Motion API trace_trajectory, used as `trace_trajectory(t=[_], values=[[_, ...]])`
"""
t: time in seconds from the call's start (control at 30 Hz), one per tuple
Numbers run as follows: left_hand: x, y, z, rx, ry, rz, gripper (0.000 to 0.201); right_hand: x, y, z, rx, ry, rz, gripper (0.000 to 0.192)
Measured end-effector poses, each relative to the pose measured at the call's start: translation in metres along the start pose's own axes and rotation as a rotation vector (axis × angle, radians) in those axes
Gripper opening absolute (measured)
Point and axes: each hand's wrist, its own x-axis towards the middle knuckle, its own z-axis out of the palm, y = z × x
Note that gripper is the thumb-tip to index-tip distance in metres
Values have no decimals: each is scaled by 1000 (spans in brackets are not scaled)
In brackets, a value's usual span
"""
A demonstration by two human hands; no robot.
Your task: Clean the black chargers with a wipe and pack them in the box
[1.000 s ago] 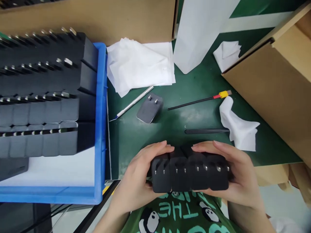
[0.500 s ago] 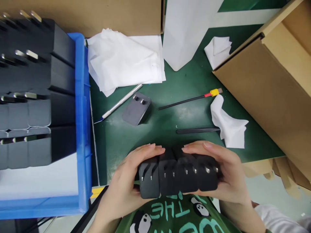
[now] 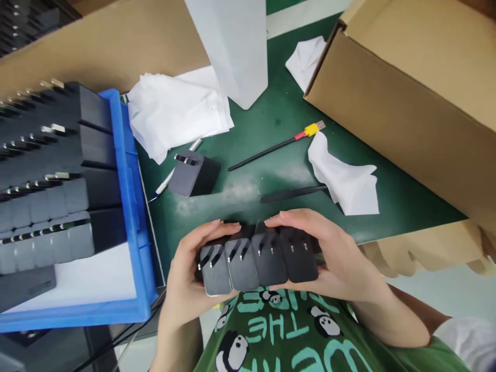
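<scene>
Several black power adapters (image 3: 258,258) are squeezed side by side in a row between my two hands, their metal prongs facing up toward me. My left hand (image 3: 189,263) wraps the left end of the row, fingers over the far side and thumb beneath. Around the right end curls my right hand (image 3: 329,253) in the same way. Another single adapter (image 3: 186,173) lies on the green table just beyond my left hand, partly over a craft knife (image 3: 165,183). Black tweezers (image 3: 289,195) lie beyond the row, one end under a white cloth (image 3: 344,178).
On the left, a blue tray (image 3: 134,232) holds several rows of adapters. A stack of white cloths (image 3: 174,111) sits behind. A black cable with a yellow USB plug (image 3: 312,129) lies mid-table. An open cardboard box (image 3: 391,119) stands right, a white sheet (image 3: 240,51) at the back.
My view has turned and shifted, so the tray shows more adapters. The held row has moved slightly left and nearer the tray, still in both hands. The single adapter appears from another angle.
</scene>
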Motion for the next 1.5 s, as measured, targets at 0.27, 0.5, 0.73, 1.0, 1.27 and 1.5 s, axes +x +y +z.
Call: trace_trajectory(t=[0.27, 0.5, 0.73, 1.0, 1.27, 1.5], values=[[5, 2, 1, 22, 5, 40, 88, 1, 1, 1, -37, 26, -87, 83], [3, -1, -2, 101, -56, 43, 100, -1, -2, 3, -109, 44, -84, 86], [5, 1, -4, 114, -128, 37, 94, -2, -5, 6, -62, 81, 13, 97], [5, 2, -3, 138, -169, 29, 94, -2, -4, 7, -69, 63, 44, 98], [2, 15, -8, 310, -93, 126, 87, -1, -30, -8, -389, 15, -16, 104], [19, 32, -1, 654, -180, 236, 45, 20, -55, -7, -956, -233, -136, 68]])
